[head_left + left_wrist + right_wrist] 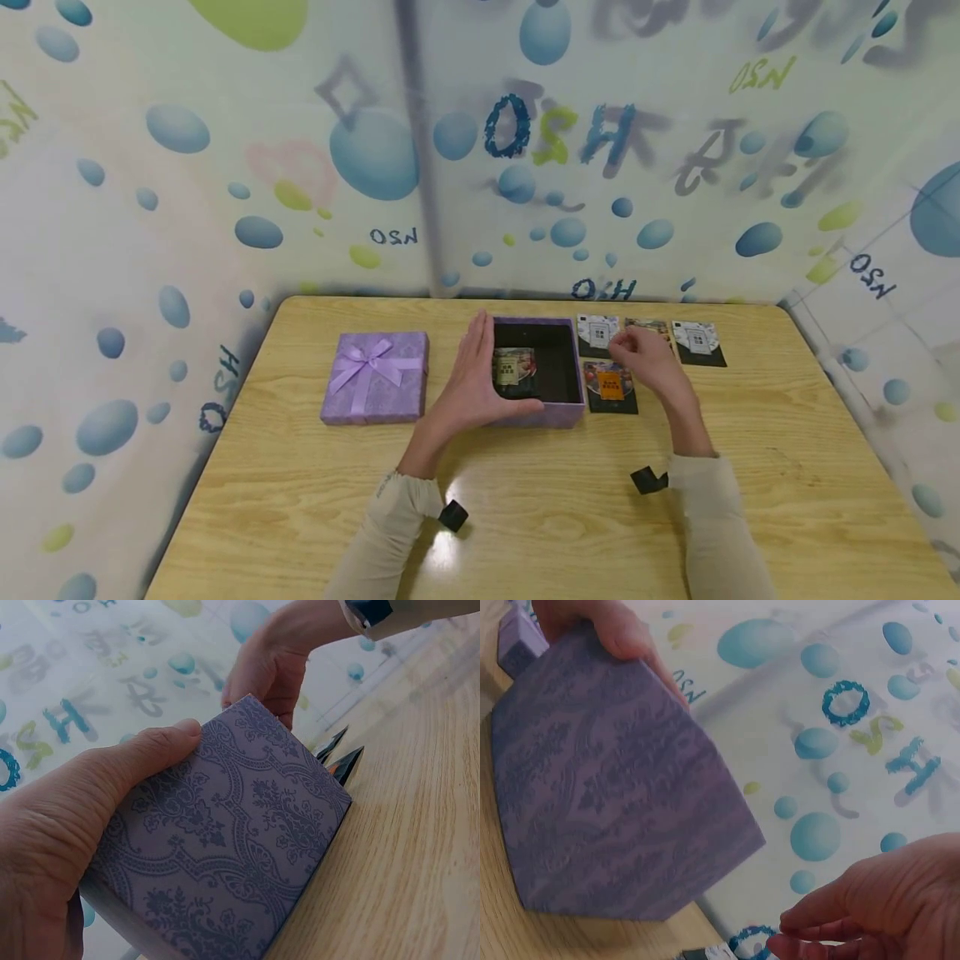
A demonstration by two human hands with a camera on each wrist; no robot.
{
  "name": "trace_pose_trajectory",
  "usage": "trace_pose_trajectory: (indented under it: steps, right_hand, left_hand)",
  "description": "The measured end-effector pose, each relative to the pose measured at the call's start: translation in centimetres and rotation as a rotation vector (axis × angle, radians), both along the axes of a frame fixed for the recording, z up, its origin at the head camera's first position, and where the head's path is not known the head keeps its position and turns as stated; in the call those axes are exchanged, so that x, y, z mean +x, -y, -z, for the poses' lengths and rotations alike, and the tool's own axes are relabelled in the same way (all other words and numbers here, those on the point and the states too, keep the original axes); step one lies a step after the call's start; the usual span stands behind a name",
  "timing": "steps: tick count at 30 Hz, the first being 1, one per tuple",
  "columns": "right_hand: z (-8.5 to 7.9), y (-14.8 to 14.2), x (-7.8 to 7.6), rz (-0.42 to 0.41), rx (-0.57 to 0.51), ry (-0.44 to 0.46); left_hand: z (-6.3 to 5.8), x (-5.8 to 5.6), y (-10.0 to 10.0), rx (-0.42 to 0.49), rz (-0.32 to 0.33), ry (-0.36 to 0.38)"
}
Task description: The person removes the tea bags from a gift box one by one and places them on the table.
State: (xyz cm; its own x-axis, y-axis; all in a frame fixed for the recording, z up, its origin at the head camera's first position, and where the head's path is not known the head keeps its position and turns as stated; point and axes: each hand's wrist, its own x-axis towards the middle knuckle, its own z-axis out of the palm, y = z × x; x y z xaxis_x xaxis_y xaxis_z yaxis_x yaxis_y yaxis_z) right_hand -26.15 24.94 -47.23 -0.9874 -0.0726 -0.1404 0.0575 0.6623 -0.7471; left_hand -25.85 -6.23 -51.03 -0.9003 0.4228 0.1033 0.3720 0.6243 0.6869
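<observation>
My left hand [474, 379] holds the front left corner of an open purple patterned box [547, 415]. Its fingers lie along the left wall, and the thumb [161, 742] is at the front wall's upper edge. Inside the black interior, a dark square packet with a pale label [514, 372] lies on the left. My right hand [651, 357] is over the packets right of the box, fingers loosely bent, nothing visible between them. Nearest are a white-and-black packet [597, 335], an orange-labelled packet [611, 388] and a colourful packet [649, 325] partly hidden by the hand.
A purple box lid with a ribbon bow [375, 379] lies left of the box. Another white-and-black packet [699, 343] is at the far right. Behind the wooden table [540, 517] stands a patterned wall [480, 225].
</observation>
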Motion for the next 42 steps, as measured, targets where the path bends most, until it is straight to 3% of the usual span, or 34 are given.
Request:
trace_pose_trajectory:
  steps: [10, 16, 19, 27, 32, 37, 42]
  right_hand:
    - [-0.8, 3.1, 0.2, -0.034, -0.117, -0.162]
    - [-0.8, 5.8, 0.5, -0.096, -0.221, -0.238]
    - [-0.5, 7.2, 0.5, -0.113, -0.199, -0.273]
    - [0.2, 9.7, 0.7, -0.061, -0.046, -0.441]
    - [0.1, 11.0, 0.3, -0.122, 0.014, -0.361]
    - [0.1, 12.5, -0.3, -0.161, 0.147, -0.254]
    - [0.9, 13.4, -1.1, -0.173, 0.265, -0.068]
  left_hand:
    - [-0.2, -0.3, 0.1, 0.002, 0.008, -0.002]
    - [-0.2, -0.3, 0.2, -0.014, 0.007, -0.017]
    - [-0.1, -0.3, 0.1, -0.016, 0.006, -0.017]
    - [0.0, -0.2, 0.3, -0.012, 0.006, -0.026]
    - [0.1, -0.1, 0.2, -0.018, 0.004, -0.03]
    - [-0.1, 0.0, 0.1, -0.012, 0.018, -0.035]
    - [-0.1, 0.0, 0.1, -0.02, 0.023, -0.036]
